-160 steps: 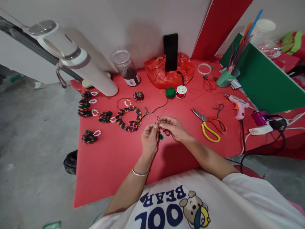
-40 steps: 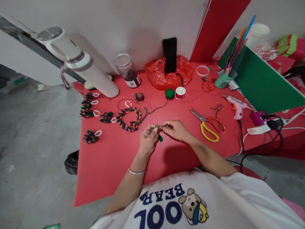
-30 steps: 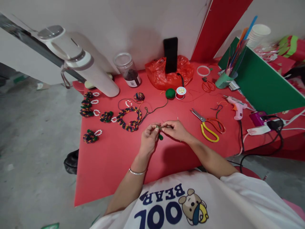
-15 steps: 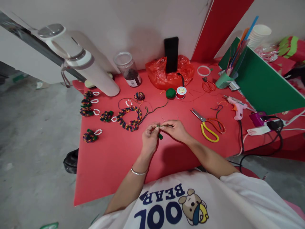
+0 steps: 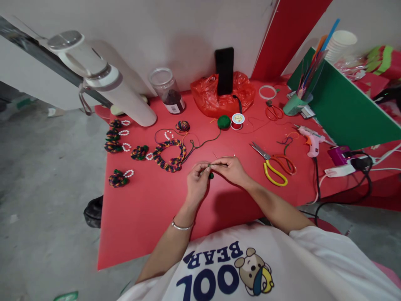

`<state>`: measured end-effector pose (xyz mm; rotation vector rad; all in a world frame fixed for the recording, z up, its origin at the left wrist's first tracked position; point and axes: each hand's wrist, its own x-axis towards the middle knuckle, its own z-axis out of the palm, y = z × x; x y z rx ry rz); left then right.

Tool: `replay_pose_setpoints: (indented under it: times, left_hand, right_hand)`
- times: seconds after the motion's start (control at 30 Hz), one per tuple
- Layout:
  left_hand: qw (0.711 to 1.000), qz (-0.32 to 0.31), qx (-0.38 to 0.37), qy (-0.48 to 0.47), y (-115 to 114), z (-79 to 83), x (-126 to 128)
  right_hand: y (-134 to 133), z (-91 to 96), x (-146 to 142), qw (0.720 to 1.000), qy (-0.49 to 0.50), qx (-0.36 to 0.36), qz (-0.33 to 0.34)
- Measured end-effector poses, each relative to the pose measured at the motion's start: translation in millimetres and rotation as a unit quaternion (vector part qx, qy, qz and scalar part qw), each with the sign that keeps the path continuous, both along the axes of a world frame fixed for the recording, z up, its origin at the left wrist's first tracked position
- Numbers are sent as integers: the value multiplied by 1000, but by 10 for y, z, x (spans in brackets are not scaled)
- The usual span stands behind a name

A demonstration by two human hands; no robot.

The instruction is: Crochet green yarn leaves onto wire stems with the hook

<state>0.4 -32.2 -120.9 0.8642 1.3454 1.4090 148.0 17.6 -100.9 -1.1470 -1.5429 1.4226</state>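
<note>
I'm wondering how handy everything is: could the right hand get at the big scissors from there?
Probably yes: the big scissors lie on the table to the right of the right hand, with nothing seen standing between, though its fingers seem busy at the green piece.

Layout of the table (image 5: 138,221): the left hand (image 5: 198,179) and right hand (image 5: 232,169) were side by side near the centre, a small yarn piece (image 5: 211,176) between them. Yarn bundles (image 5: 118,178) lay on the left, one just beside the yarn ring (image 5: 157,156). Along the far side, from left to right, stood a bottle (image 5: 125,94), a jar (image 5: 171,94), and a phone (image 5: 224,71) at a plastic bag (image 5: 205,96); before the bag, a yarn ball (image 5: 224,122) lay left of a spool (image 5: 238,121). Large scissors (image 5: 267,156) lay right of the hands, a glue gun (image 5: 311,138) farther right, and a cup (image 5: 293,106) stood far right, left of a partition (image 5: 354,104).
</note>
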Motion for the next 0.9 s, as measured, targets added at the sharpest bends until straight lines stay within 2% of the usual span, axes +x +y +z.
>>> replay_pose_setpoints:
  times: [0.17, 0.4, 0.63, 0.77, 0.9]
  left_hand:
    - [1000, 10, 20, 16, -15, 7, 16]
    - [999, 26, 21, 24, -21, 14, 26]
    - [998, 10, 25, 54, -20, 28, 31]
    - [994, -10, 32, 100, -18, 72, 41]
    - [998, 6, 12, 61, -9, 77, 42]
  right_hand:
    - [-1, -38, -20, 1000, 18, -13, 4]
    - [1, -68, -40, 1000, 5, 5, -6]
    - [-7, -44, -24, 999, 41, -11, 12]
    - [-4, -13, -5, 1000, -4, 10, 18]
    - [-3, 9, 11, 998, -47, 28, 11]
